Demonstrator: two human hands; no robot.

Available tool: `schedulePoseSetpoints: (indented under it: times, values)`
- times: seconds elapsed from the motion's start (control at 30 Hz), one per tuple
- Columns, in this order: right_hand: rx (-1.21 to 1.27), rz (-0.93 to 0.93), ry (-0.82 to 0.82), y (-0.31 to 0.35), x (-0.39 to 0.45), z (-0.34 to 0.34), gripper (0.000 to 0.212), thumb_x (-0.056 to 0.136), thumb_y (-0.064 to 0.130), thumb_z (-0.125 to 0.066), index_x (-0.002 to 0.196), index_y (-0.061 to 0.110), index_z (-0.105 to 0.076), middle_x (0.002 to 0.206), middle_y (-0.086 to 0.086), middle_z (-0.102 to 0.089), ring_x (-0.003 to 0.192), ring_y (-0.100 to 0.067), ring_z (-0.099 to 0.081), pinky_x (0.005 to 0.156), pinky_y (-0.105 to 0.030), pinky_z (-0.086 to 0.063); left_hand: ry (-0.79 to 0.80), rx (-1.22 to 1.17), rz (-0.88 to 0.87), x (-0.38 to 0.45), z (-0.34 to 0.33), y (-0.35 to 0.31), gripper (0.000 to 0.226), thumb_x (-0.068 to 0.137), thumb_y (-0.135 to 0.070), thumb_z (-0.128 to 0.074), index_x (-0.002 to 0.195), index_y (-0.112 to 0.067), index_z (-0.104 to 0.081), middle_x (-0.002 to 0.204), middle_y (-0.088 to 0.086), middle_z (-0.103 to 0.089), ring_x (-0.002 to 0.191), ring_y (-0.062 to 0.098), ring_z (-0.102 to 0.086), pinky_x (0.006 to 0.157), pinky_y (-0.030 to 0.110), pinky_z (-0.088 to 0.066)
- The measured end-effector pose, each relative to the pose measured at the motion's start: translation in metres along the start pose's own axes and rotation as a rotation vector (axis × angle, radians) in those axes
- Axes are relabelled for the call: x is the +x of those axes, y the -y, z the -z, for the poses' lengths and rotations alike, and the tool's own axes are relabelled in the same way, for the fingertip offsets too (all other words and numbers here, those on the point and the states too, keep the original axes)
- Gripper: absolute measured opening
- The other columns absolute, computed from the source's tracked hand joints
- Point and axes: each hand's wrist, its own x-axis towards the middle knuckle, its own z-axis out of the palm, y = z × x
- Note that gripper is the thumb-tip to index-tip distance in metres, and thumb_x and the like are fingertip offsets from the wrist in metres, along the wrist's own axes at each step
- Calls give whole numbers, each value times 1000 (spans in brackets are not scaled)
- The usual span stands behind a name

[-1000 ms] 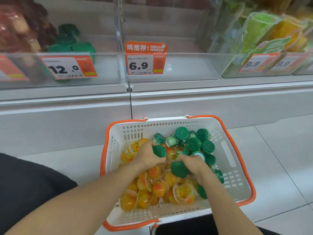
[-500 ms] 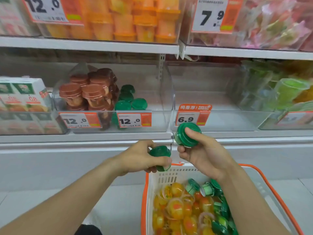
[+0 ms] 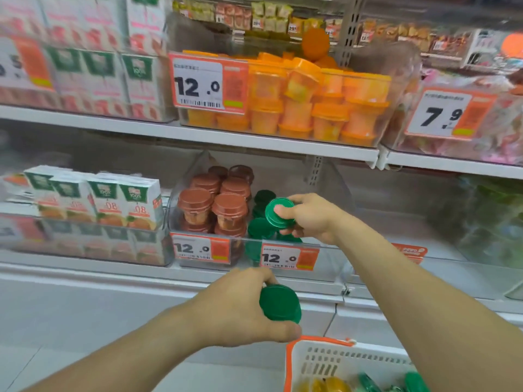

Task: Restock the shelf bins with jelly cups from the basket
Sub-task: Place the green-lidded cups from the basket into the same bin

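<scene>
Two green-lidded cups are in hand. Right hand [image 3: 310,216] pinches one cup [image 3: 278,212] over the bin [image 3: 325,261], above the green cups [image 3: 260,227] inside. Left hand [image 3: 240,309] grips another cup [image 3: 280,304] below the bin, just above the basket [image 3: 339,360].

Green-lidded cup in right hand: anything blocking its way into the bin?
Nothing visible. The right hand holds the green-lidded cup already above the clear bin front, over the green cups inside.
</scene>
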Motion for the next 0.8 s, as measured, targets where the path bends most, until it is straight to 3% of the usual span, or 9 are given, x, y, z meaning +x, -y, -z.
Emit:
schedulePoseSetpoints:
  times: [0.27,0.47,0.57,0.7,0.8]
  values:
    - [-354,-90,96,6,27,-13,46,83,43,-77,105,3,-70,100,-12,-76,70,-15,-64,61,-25,-48,43,17,-18,6,4,-1,56,64,-68,-76,102,-34,-54,100,-12,-56,94,7,-54,80,32,-53]
    - [-348,-137,241,5,32,-8,49,80,41,-80,109,3,-71,107,-15,-74,86,-23,-66,80,-35,-54,47,43,11,7,5,5,57,65,-67,-77,103,-31,-55,100,-12,-57,93,9,-56,82,38,-54]
    - [-342,-156,293,7,32,-7,47,81,40,-80,110,4,-71,108,-14,-75,86,-23,-65,78,-34,-51,62,40,26,7,4,8,58,65,-67,-77,105,-32,-55,100,-12,-57,92,9,-57,81,38,-55]
    - [-393,-88,223,8,27,-2,48,82,49,-75,107,8,-71,103,-8,-75,80,-17,-67,71,-28,-53,48,45,29,9,2,7,58,65,-66,-78,107,-32,-55,100,-13,-57,92,8,-57,82,37,-55]
    - [-343,37,49,4,16,10,38,90,47,-66,101,11,-69,95,-5,-74,75,-14,-68,65,-25,-52,-1,18,5,9,1,5,57,66,-64,-79,108,-34,-55,99,-14,-58,93,7,-56,82,34,-54]
